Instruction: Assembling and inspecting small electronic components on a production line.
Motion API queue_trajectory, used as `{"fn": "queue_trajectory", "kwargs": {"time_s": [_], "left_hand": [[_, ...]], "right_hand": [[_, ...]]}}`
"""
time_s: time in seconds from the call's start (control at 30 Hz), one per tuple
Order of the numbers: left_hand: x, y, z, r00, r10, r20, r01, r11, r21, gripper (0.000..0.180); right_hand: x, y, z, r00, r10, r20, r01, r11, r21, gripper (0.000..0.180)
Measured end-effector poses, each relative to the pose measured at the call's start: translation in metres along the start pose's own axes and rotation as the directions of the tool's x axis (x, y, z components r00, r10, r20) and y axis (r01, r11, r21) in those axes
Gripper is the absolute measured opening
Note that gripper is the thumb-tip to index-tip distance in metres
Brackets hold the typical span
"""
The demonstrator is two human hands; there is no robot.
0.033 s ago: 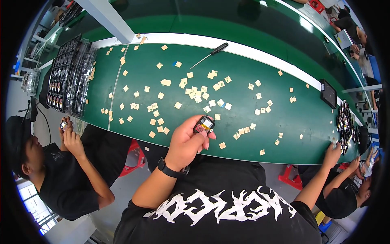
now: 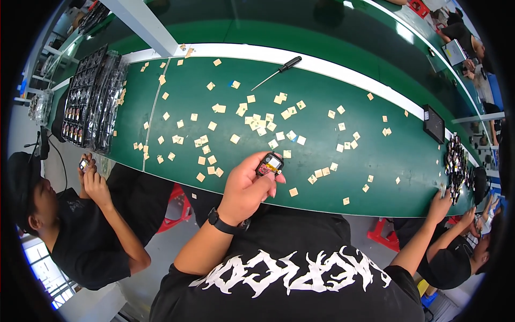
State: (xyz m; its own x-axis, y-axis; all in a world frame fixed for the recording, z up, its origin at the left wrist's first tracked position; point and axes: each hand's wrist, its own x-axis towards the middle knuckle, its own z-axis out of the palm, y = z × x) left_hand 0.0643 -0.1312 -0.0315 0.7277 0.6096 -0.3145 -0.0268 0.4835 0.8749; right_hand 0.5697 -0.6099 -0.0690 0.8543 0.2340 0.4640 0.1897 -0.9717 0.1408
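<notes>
Left hand (image 2: 244, 188) gripping black-cased electronic device (image 2: 269, 165), thumb (image 2: 262, 184) covering lower part. Right hand (image 2: 440, 205) showing beside heaped small parts (image 2: 456, 170) on worktop (image 2: 397, 155), grip too blurred to tell.

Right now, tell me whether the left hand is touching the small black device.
Touching: the head view shows the left hand gripping the small black device, thumb at its lower edge.

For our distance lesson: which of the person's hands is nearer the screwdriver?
Left. The left hand is below the screwdriver in the picture; the right hand is much farther off, to the lower right.
</notes>
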Motion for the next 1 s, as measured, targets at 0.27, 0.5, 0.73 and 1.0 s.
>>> {"fn": "queue_trajectory", "kwargs": {"time_s": [0.27,0.5,0.73,1.0], "left_hand": [[-0.001,-0.002,0.003,0.999,0.042,0.022,-0.045,0.983,0.178,0.037],[-0.004,0.006,0.001,0.998,-0.015,0.062,0.003,0.983,0.185,0.038],[-0.007,0.002,-0.005,0.994,0.052,0.101,-0.064,0.99,0.126,0.054],[-0.009,0.006,-0.001,0.994,0.044,0.098,-0.061,0.983,0.173,0.057]], "right_hand": [[0.027,0.025,0.014,0.993,-0.08,-0.086,0.078,0.996,-0.032,0.055],[0.032,0.01,0.006,0.947,-0.189,-0.262,0.217,0.972,0.086,0.039],[0.023,0.015,-0.013,0.96,-0.203,-0.194,0.216,0.975,0.049,0.056],[0.012,0.028,0.002,0.976,0.173,0.133,-0.177,0.984,0.017,0.066]]}}
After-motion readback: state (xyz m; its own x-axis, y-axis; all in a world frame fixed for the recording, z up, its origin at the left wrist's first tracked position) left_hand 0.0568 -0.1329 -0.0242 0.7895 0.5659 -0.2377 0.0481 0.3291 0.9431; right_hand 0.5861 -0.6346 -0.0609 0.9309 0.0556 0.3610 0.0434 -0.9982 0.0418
